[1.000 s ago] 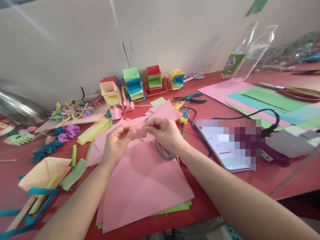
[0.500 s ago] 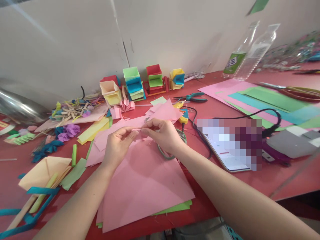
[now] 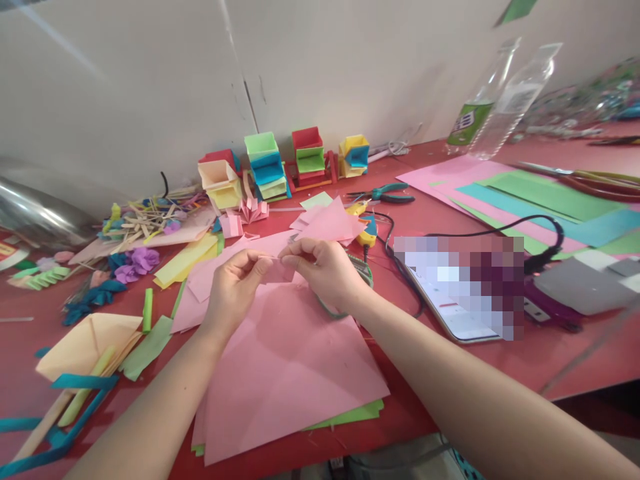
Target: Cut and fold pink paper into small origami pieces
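The ends of the pink slip [image 3: 283,270] are covered by fingers, and its folds cannot be made out against the pink paper behind. The green loop [image 3: 368,273] is partly hidden by the right hand [image 3: 327,270]. The phone [image 3: 450,317] is partly masked by pixel blocks. The steel vessel [image 3: 45,213] is cut off at the left border, the scissors [image 3: 595,181] at the right.

The slip is held between both hands, above the far part of the pink sheet [image 3: 295,373]. Its left end is pinched between thumb and forefinger of the left hand [image 3: 234,287]; its right end is pinched likewise by the right. A short middle portion is left exposed between the fingertips.

The sheet's near edge is set close to the front edge of the table [image 3: 400,393]. Beyond the hands, reach is bounded by paper boxes [image 3: 267,170] near the wall. Red tabletop is seen between sheet and phone, partly crossed by the right forearm.
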Available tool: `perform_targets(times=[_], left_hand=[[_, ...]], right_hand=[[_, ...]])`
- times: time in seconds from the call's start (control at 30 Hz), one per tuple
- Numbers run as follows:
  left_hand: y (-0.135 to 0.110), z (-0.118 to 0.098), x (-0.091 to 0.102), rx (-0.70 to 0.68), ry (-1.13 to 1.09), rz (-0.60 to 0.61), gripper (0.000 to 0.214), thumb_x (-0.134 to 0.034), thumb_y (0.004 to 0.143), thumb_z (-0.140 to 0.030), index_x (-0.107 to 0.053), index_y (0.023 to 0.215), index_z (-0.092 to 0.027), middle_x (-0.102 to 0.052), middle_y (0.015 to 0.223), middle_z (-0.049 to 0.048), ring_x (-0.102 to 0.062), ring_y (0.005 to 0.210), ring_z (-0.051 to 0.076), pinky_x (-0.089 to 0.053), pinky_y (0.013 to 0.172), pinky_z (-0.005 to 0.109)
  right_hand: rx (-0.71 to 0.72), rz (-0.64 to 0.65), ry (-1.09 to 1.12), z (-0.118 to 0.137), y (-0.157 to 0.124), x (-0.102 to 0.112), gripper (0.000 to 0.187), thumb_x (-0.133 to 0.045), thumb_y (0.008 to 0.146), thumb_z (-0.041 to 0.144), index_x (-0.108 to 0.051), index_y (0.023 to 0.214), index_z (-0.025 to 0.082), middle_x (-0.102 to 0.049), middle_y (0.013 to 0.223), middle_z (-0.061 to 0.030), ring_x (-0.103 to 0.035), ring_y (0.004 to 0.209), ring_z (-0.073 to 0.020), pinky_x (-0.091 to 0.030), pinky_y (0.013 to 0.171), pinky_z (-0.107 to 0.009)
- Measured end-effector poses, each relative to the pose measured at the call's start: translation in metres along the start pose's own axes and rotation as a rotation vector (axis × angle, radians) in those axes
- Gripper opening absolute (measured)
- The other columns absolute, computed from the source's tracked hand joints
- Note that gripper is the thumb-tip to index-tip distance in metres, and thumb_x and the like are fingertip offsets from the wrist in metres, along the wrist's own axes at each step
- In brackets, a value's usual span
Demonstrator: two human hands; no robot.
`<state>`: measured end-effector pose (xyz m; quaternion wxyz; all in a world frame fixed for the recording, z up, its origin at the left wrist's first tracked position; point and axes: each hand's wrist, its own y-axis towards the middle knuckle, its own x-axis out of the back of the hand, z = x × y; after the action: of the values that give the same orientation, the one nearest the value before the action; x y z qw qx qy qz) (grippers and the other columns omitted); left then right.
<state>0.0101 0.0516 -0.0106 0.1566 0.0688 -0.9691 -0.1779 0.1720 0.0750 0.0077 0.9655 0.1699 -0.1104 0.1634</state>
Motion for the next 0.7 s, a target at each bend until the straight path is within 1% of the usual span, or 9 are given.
perform_targets(times=[0.07, 0.17, 0.23, 0.3, 0.37, 0.47, 0.53, 0.6, 0.7], left_hand=[[-0.0006, 0.0001, -0.001, -0.016, 0.003, 0.019, 0.026, -0.058, 0.08, -0.041, -0.067, 0.089, -0.019, -0.068, 0.081, 0.0019, -0.06, 0.072, 0.015, -0.046, 0.067, 0.024], [-0.0016, -0.0002, -0.0012, -0.034, 0.037, 0.0, 0.025, -0.056, 0.081, -0.041, -0.068, 0.086, -0.02, -0.068, 0.08, 0.0016, -0.061, 0.073, 0.015, -0.046, 0.067, 0.023], [-0.0023, -0.0008, -0.0003, -0.05, 0.086, -0.028, 0.025, -0.057, 0.081, -0.041, -0.068, 0.083, -0.019, -0.068, 0.076, 0.0013, -0.061, 0.071, 0.014, -0.046, 0.065, 0.022], [-0.0028, -0.002, 0.0003, -0.044, 0.124, -0.028, 0.025, -0.057, 0.081, -0.04, -0.068, 0.083, -0.018, -0.067, 0.074, 0.0015, -0.06, 0.068, 0.014, -0.047, 0.062, 0.022], [-0.0031, -0.0034, -0.0004, 0.005, 0.08, 0.017, 0.027, -0.058, 0.08, -0.041, -0.066, 0.087, -0.017, -0.067, 0.074, 0.0017, -0.06, 0.067, 0.014, -0.048, 0.062, 0.022], [-0.0026, -0.0044, -0.0032, 0.109, -0.085, 0.123, 0.032, -0.06, 0.078, -0.042, -0.061, 0.098, -0.016, -0.068, 0.082, 0.0025, -0.063, 0.07, 0.014, -0.052, 0.065, 0.025], [-0.0017, -0.004, -0.0042, 0.156, -0.138, 0.157, 0.032, -0.06, 0.078, -0.042, -0.061, 0.095, -0.015, -0.068, 0.082, 0.0028, -0.064, 0.069, 0.014, -0.054, 0.066, 0.026], [-0.0008, -0.0028, -0.0034, 0.179, -0.133, 0.16, 0.029, -0.06, 0.078, -0.042, -0.063, 0.088, -0.014, -0.068, 0.077, 0.0018, -0.065, 0.067, 0.014, -0.054, 0.066, 0.026], [-0.0002, -0.0004, -0.0001, 0.187, -0.088, 0.171, 0.027, -0.06, 0.078, -0.041, -0.064, 0.083, -0.015, -0.066, 0.069, -0.0002, -0.065, 0.066, 0.014, -0.055, 0.066, 0.025]], right_hand=[[-0.018, -0.027, 0.05, -0.0012, 0.0001, 0.0, 0.012, -0.055, 0.077, 0.021, -0.064, 0.076, 0.016, -0.064, 0.073, -0.0014, -0.056, 0.069, -0.0124, -0.044, 0.065, -0.026], [-0.043, -0.034, 0.107, -0.0023, 0.0, -0.0014, 0.01, -0.057, 0.075, 0.023, -0.064, 0.074, 0.016, -0.063, 0.074, -0.0013, -0.055, 0.068, -0.0117, -0.043, 0.062, -0.024], [-0.053, -0.032, 0.105, -0.0029, -0.0001, -0.0027, 0.01, -0.059, 0.074, 0.025, -0.062, 0.072, 0.016, -0.06, 0.069, 0.0002, -0.052, 0.063, -0.0106, -0.041, 0.058, -0.023], [-0.067, -0.026, 0.092, -0.0039, 0.0001, -0.0035, 0.013, -0.061, 0.073, 0.028, -0.06, 0.068, 0.016, -0.055, 0.062, 0.0023, -0.049, 0.058, -0.0095, -0.039, 0.055, -0.023], [-0.079, -0.024, 0.107, -0.0052, 0.0007, -0.0031, 0.017, -0.061, 0.073, 0.03, -0.057, 0.066, 0.016, -0.052, 0.06, 0.0034, -0.048, 0.056, -0.0091, -0.038, 0.054, -0.023], [-0.072, -0.067, 0.154, -0.0072, 0.0024, -0.0004, 0.018, -0.061, 0.073, 0.03, -0.055, 0.065, 0.016, -0.052, 0.06, 0.0036, -0.048, 0.057, -0.0091, -0.039, 0.056, -0.023], [-0.069, -0.116, 0.174, -0.0081, 0.0034, 0.0012, 0.017, -0.062, 0.073, 0.028, -0.055, 0.064, 0.015, -0.052, 0.06, 0.0037, -0.048, 0.058, -0.0086, -0.039, 0.058, -0.023], [-0.074, -0.135, 0.199, -0.0087, 0.0038, 0.0015, 0.015, -0.061, 0.073, 0.027, -0.057, 0.064, 0.015, -0.054, 0.061, 0.0035, -0.049, 0.059, -0.0082, -0.04, 0.061, -0.023], [-0.07, -0.104, 0.265, -0.0099, 0.0033, -0.0011, 0.012, -0.062, 0.073, 0.027, -0.063, 0.075, 0.015, -0.062, 0.072, 0.0008, -0.055, 0.068, -0.0096, -0.044, 0.066, -0.023]])
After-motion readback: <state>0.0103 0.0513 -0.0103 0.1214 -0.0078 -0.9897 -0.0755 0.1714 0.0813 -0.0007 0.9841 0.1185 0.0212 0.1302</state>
